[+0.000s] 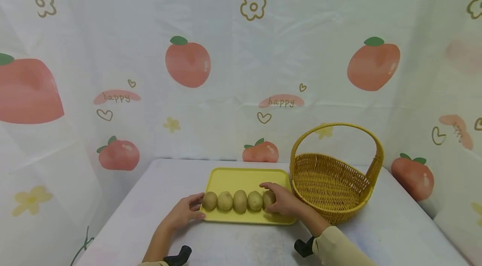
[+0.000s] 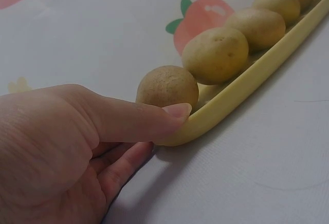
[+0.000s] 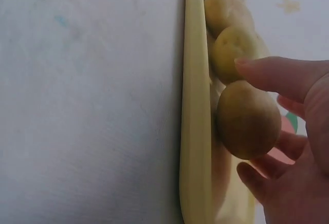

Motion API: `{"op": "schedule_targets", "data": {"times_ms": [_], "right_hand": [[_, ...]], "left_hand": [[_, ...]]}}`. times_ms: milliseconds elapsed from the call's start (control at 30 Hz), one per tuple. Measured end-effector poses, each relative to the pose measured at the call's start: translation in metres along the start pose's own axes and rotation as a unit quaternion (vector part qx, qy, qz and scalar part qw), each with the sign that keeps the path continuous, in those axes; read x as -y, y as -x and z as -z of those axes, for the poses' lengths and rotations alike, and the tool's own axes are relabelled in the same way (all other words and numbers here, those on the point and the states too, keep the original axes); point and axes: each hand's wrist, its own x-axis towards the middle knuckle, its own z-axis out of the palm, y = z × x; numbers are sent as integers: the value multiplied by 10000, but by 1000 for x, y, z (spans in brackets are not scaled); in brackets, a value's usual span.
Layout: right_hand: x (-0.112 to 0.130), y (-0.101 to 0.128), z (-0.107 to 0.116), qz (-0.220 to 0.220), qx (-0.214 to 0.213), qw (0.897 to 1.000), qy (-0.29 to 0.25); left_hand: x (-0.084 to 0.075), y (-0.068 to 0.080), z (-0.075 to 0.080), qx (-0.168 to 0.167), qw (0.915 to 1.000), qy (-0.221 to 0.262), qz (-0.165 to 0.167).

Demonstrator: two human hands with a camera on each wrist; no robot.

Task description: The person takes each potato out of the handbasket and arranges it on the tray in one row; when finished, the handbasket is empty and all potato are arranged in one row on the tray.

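Note:
Several potatoes (image 1: 240, 201) lie in a row along the near side of a yellow tray (image 1: 244, 176). At the tray's left end, my left hand (image 1: 184, 211) grips the corner; its thumb (image 2: 154, 121) lies over the rim beside the leftmost potato (image 2: 168, 86), with other fingers low outside the edge. My right hand (image 1: 284, 201) is around the rightmost potato (image 3: 249, 120), its fingers spread loosely. In the right wrist view its thumb (image 3: 272, 72) passes above that potato and overlaps the neighbouring potato (image 3: 231, 49), while fingertips sit at the far side.
A woven yellow basket (image 1: 327, 182) with a tall arched handle stands right of the tray, close by the right forearm. Both rest on a white-covered table (image 1: 241, 245). Behind hangs a white curtain (image 1: 226, 124) printed with fruit and flowers.

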Motion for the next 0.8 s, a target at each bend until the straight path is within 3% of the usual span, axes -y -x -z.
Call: {"op": "schedule_targets", "data": {"times_ms": [300,400,567,800], "right_hand": [[12,20,5,326,-452,9970,543],[20,37,9,340,-602,9952,700],[25,70,20,514,-899,9936,461],[16,112,40,655,-1734,9800,721]], "left_hand": [[2,-5,-1,86,9999,-13,-103],[3,-7,-1,82,9999,12,-104],[5,-5,5,115,9999,125,-22],[5,4,17,-112,9997,-195,22]]}}
